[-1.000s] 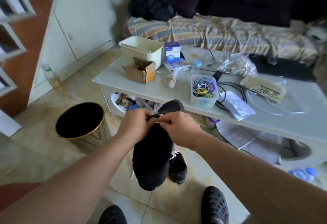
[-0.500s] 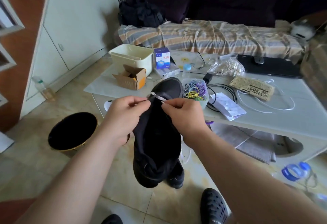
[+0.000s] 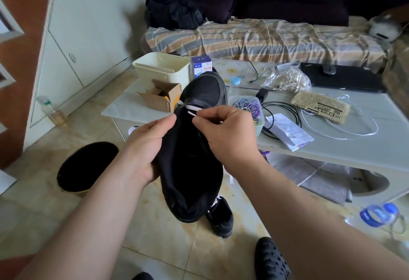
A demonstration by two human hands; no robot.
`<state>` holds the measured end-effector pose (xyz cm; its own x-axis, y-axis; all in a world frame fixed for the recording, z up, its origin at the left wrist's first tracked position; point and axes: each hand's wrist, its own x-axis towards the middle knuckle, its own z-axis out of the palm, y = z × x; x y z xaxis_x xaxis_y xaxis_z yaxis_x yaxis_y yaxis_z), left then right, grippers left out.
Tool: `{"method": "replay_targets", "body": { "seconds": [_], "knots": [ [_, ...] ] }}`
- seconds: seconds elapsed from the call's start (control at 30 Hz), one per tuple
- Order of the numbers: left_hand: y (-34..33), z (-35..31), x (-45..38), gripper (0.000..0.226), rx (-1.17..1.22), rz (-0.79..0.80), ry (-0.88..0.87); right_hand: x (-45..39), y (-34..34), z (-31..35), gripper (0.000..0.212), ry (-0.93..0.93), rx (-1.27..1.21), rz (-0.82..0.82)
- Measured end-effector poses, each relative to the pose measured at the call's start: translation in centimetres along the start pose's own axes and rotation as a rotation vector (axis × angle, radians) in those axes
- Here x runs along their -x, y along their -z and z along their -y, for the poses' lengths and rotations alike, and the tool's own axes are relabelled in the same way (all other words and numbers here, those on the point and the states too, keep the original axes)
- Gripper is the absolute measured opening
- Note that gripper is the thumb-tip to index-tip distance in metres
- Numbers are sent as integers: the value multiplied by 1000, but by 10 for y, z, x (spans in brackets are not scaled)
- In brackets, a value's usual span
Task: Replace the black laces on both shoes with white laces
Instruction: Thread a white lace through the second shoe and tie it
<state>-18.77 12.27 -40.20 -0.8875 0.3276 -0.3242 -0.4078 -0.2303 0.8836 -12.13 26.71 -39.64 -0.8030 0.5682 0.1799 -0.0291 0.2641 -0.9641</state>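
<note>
White lace [image 3: 192,109] pinched by right hand [image 3: 230,133] fingers [image 3: 200,120], atop black shoe [image 3: 194,147]

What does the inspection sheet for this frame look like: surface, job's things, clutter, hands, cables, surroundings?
Surface: white low table, crowded.
Job's things: black shoe held in the air, white lace through its lowest eyelets; second shoe on the floor.
Clutter: cardboard box, cream bin, tub of rubber bands, papers.
Hands: left hand grips the shoe's side; right hand pinches the lace tip.
Cables: black cable coiled on the table.
Surroundings: sofa with striped cover, black wastebasket.
</note>
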Motion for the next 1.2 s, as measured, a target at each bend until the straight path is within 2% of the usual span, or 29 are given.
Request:
{"method": "replay_targets", "body": {
  "seconds": [0.13,0.37,0.5,0.63,0.77,0.83,0.97,1.07,1.2],
  "knots": [
    [-7,-4,5,14,-18,30,-68,2,4,9,4,168,163,36],
    [-12,1,3,6,-54,29,-187,-2,6,8,6,129,178,18],
    [-11,8,2,8,-227,20,-343,-5,7,5,6,64,161,-5],
    [-12,18,3,11,-474,-9,-515,-5,6,4,6,151,289,-12],
    [-16,23,9,7,-659,-64,-605,-8,11,4,11,67,234,25],
    [-18,25,10,9,-641,-89,-618,-7,10,3,15,23,204,52],
    [-22,31,10,12,-577,-113,-626,-6,7,4,16,-33,90,-14],
    [-25,35,11,27,-537,-93,-650,-6,8,5,23,-67,-3,-20],
    [-21,36,12,43,-587,-75,-613,-7,9,3,17,-62,1,31]
  ]
}}
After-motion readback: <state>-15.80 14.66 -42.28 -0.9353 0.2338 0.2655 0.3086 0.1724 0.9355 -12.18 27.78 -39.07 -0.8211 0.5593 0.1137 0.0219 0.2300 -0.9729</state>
